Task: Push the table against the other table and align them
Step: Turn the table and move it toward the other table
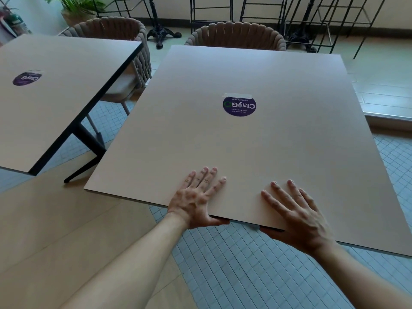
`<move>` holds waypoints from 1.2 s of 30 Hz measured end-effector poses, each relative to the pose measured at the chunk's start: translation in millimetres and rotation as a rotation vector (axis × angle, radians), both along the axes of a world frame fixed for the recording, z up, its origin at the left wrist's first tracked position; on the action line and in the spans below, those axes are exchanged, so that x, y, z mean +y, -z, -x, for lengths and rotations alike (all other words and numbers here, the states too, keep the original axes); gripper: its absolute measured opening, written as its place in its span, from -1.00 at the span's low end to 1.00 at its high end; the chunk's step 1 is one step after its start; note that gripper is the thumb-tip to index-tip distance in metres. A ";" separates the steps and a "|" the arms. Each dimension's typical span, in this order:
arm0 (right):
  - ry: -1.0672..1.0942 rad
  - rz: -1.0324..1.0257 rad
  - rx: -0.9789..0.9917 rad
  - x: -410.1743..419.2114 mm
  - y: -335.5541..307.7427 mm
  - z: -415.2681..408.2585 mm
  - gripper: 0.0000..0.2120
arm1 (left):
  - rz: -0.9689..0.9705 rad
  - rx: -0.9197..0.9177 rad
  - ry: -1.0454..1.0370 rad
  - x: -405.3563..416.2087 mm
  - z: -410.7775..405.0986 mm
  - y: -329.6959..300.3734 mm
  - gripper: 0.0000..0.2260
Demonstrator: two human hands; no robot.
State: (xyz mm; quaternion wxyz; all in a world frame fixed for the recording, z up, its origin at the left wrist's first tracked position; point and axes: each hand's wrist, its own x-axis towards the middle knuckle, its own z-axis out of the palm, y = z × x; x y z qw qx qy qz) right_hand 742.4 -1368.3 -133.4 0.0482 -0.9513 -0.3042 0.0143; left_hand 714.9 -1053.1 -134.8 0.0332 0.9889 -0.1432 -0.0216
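A square beige table (278, 152) with a round purple sticker (239, 106) stands right in front of me. My left hand (196, 199) grips its near edge, fingers spread flat on top and thumb underneath. My right hand (298, 215) holds the same edge further right in the same way. The other table (58, 90), also beige with a purple sticker, stands to the left. A wedge-shaped gap of floor separates the two tops, and their edges are not parallel.
Two woven brown chairs (116, 30) (238, 34) sit behind the tables. Black wire stool frames (211, 12) and cast-iron table bases (160, 34) line the back wall. A potted plant (75, 7) is at the back left. The floor is tile and wood.
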 end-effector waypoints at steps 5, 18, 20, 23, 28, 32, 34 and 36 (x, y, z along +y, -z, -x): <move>0.005 0.004 -0.001 6.3 -1.5 -7.6 -0.11 | -0.006 0.000 -0.001 5.9 -8.1 -1.2 0.01; 0.007 -0.009 -0.026 11.3 1.2 -10.6 -0.13 | 0.018 0.015 0.008 12.2 -13.8 1.9 0.01; 0.012 -0.009 -0.032 12.3 1.3 -10.9 -0.13 | 0.013 0.018 0.010 13.2 -14.4 2.0 0.01; 0.017 -0.013 -0.043 13.6 2.9 -11.0 -0.12 | 0.008 0.010 0.010 14.5 -15.2 2.6 0.01; 0.012 -0.034 -0.052 13.9 3.5 -11.6 -0.12 | -0.009 0.015 -0.003 12.9 -15.8 2.2 0.01; 0.030 -0.040 0.025 14.4 -4.2 -12.7 -0.12 | -0.065 0.132 -0.050 10.2 -15.5 -8.5 0.00; 0.020 -0.059 0.081 11.0 -7.5 -14.6 -0.14 | -0.064 0.195 -0.115 -0.4 -12.4 -15.4 0.01; -0.026 -0.086 0.135 -0.6 -12.1 -16.4 -0.21 | -0.011 0.253 -0.203 -19.5 -7.2 -22.8 0.00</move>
